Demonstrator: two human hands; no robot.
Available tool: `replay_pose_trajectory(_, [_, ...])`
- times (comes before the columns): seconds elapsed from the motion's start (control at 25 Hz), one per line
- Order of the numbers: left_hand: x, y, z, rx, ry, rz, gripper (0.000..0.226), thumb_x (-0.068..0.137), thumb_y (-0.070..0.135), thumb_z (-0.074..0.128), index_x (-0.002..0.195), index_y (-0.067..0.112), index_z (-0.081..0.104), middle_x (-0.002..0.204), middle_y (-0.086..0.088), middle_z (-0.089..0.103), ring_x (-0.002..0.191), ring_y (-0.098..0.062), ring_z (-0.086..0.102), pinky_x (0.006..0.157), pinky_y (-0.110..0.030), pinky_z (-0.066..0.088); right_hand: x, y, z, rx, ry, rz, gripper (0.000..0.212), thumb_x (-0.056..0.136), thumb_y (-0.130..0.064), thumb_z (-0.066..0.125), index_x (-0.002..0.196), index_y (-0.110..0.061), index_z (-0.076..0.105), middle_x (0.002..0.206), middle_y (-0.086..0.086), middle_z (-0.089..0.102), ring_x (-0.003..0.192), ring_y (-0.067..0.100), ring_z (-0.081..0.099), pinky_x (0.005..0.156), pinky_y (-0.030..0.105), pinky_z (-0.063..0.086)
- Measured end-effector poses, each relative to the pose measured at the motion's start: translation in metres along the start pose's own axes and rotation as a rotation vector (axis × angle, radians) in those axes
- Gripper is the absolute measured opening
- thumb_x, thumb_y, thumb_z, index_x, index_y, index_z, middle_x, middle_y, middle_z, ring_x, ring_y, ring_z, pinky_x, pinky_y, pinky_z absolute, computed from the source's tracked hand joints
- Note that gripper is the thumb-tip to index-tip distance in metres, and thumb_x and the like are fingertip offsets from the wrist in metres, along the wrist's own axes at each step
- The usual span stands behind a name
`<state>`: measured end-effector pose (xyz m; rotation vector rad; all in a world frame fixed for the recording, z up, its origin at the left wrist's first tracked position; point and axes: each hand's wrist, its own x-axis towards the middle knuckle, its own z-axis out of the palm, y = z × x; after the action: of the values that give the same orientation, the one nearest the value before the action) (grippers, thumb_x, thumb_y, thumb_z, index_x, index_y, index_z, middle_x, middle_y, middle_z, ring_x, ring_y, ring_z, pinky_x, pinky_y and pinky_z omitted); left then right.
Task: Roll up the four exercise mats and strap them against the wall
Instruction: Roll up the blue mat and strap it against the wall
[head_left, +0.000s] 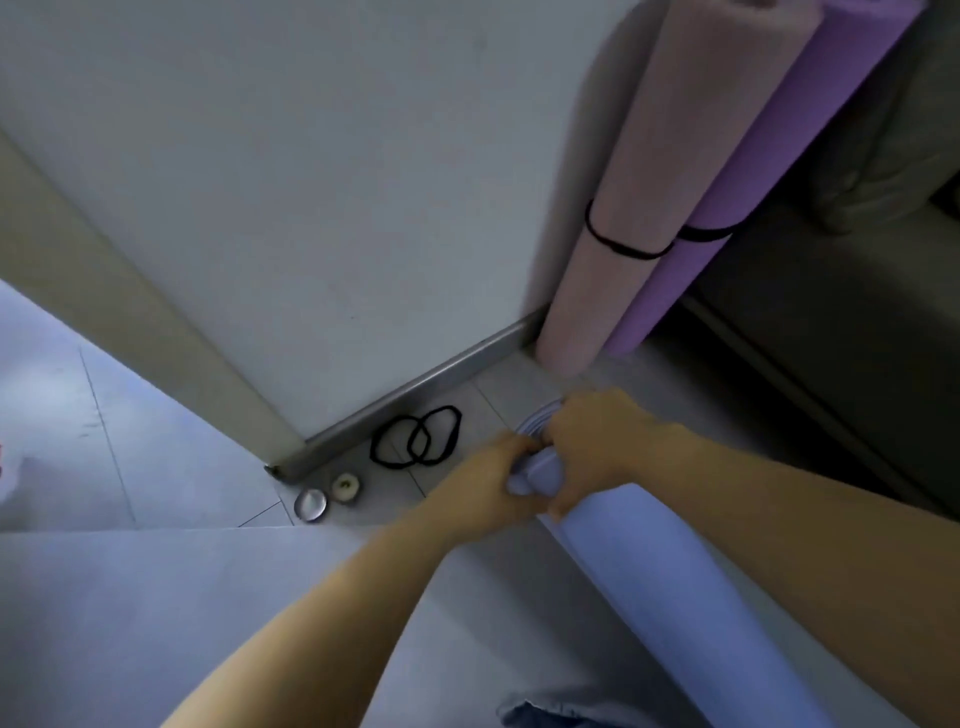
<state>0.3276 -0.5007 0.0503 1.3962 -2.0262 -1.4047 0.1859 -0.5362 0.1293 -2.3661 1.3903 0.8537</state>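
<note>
A rolled light-blue mat (670, 587) lies on the floor, its far end pointing at the wall. My left hand (498, 486) and my right hand (592, 447) both grip that far end, fingers closed around the roll. Against the wall stand a rolled pink mat (649, 176) and a rolled purple mat (779, 171), each with a black strap around it. Two loose black straps (415, 436) lie on the tiles by the baseboard, left of my hands. Another light-blue mat (156, 597) lies flat at lower left.
A white wall (311, 182) with a metal baseboard (410, 395) runs diagonally. A round metal door stop (310, 504) and a small white roller (345, 487) sit near the wall corner. A dark sofa (841, 322) stands at the right.
</note>
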Motion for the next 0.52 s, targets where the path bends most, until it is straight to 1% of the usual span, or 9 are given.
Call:
replay_pose_trajectory(0.04, [0.006, -0.022, 0.002, -0.014, 0.021, -0.003, 0.061, 0.079, 0.028, 0.076, 0.132, 0.017, 0.048, 0.13, 0.005, 0.041, 0.105, -0.007, 0.049, 0.073, 0.002, 0.034, 0.02, 0.0, 0.003, 0.003, -0.014, -0.007, 0.036, 0.068, -0.054, 0.071, 0.088, -0.024, 0.062, 0.083, -0.004, 0.061, 0.075, 0.016, 0.057, 0.066, 0.027, 0.045])
replay_pose_trajectory(0.08, [0.009, -0.042, 0.003, -0.026, 0.055, -0.021, 0.066, 0.08, 0.031, 0.075, 0.136, 0.019, 0.043, 0.134, 0.008, 0.033, 0.108, -0.005, 0.047, 0.08, -0.002, 0.037, 0.036, 0.002, 0.006, 0.029, -0.048, -0.001, 0.039, 0.068, -0.054, 0.073, 0.092, -0.024, 0.064, 0.085, -0.004, 0.06, 0.077, 0.017, 0.056, 0.068, 0.028, 0.044])
replay_pose_trajectory(0.16, [0.02, -0.095, 0.007, 0.035, 0.127, -0.138, 0.07, 0.083, 0.036, 0.071, 0.141, 0.02, 0.037, 0.143, 0.005, 0.027, 0.117, -0.012, 0.047, 0.092, -0.021, 0.043, 0.076, 0.005, 0.015, 0.088, -0.117, 0.023, 0.05, 0.069, -0.055, 0.076, 0.103, -0.02, 0.066, 0.088, -0.001, 0.053, 0.085, 0.023, 0.055, 0.072, 0.031, 0.039])
replay_pose_trajectory(0.2, [0.025, -0.122, 0.009, 0.152, 0.129, -0.237, 0.068, 0.086, 0.038, 0.067, 0.143, 0.02, 0.035, 0.148, 0.003, 0.025, 0.122, -0.017, 0.046, 0.097, -0.029, 0.042, 0.094, 0.005, 0.022, 0.094, -0.126, 0.022, 0.053, 0.069, -0.055, 0.076, 0.106, -0.018, 0.066, 0.089, -0.001, 0.052, 0.09, 0.025, 0.057, 0.073, 0.031, 0.038])
replay_pose_trajectory(0.24, [0.03, -0.147, 0.009, 0.32, 0.099, -0.349, 0.065, 0.089, 0.04, 0.061, 0.144, 0.021, 0.034, 0.152, 0.002, 0.022, 0.128, -0.021, 0.042, 0.102, -0.035, 0.038, 0.109, 0.005, 0.03, 0.09, -0.124, 0.014, 0.054, 0.07, -0.057, 0.074, 0.106, -0.017, 0.066, 0.09, -0.002, 0.053, 0.091, 0.024, 0.058, 0.074, 0.031, 0.04])
replay_pose_trajectory(0.28, [0.037, -0.172, 0.01, 0.491, 0.05, -0.434, 0.062, 0.091, 0.041, 0.056, 0.145, 0.021, 0.033, 0.155, 0.0, 0.019, 0.134, -0.024, 0.036, 0.108, -0.041, 0.031, 0.124, 0.004, 0.039, 0.077, -0.11, -0.003, 0.057, 0.069, -0.061, 0.072, 0.104, -0.017, 0.067, 0.091, -0.005, 0.057, 0.089, 0.02, 0.059, 0.075, 0.03, 0.044])
replay_pose_trajectory(0.36, [0.049, -0.206, 0.012, 0.737, -0.056, -0.529, 0.059, 0.094, 0.043, 0.05, 0.146, 0.022, 0.032, 0.158, -0.004, 0.012, 0.143, -0.027, 0.019, 0.114, -0.053, 0.015, 0.14, 0.002, 0.054, 0.025, -0.037, -0.037, 0.064, 0.063, -0.074, 0.066, 0.098, -0.021, 0.07, 0.086, -0.006, 0.065, 0.082, 0.014, 0.062, 0.075, 0.03, 0.053])
replay_pose_trajectory(0.44, [0.064, -0.234, 0.023, 0.859, -0.14, -0.573, 0.058, 0.096, 0.044, 0.045, 0.147, 0.021, 0.031, 0.16, -0.006, 0.005, 0.146, -0.027, 0.004, 0.113, -0.059, 0.006, 0.149, 0.0, 0.065, -0.003, 0.025, -0.054, 0.066, 0.059, -0.08, 0.063, 0.092, -0.023, 0.071, 0.078, -0.006, 0.064, 0.075, 0.013, 0.061, 0.07, 0.03, 0.053])
replay_pose_trajectory(0.52, [0.075, -0.253, 0.029, 0.883, -0.192, -0.606, 0.059, 0.096, 0.044, 0.042, 0.149, 0.022, 0.026, 0.16, -0.005, 0.002, 0.147, -0.027, -0.001, 0.112, -0.062, 0.005, 0.15, -0.004, 0.066, -0.004, 0.051, -0.08, 0.068, 0.06, -0.081, 0.062, 0.094, -0.023, 0.069, 0.075, -0.007, 0.06, 0.074, 0.014, 0.058, 0.066, 0.028, 0.049])
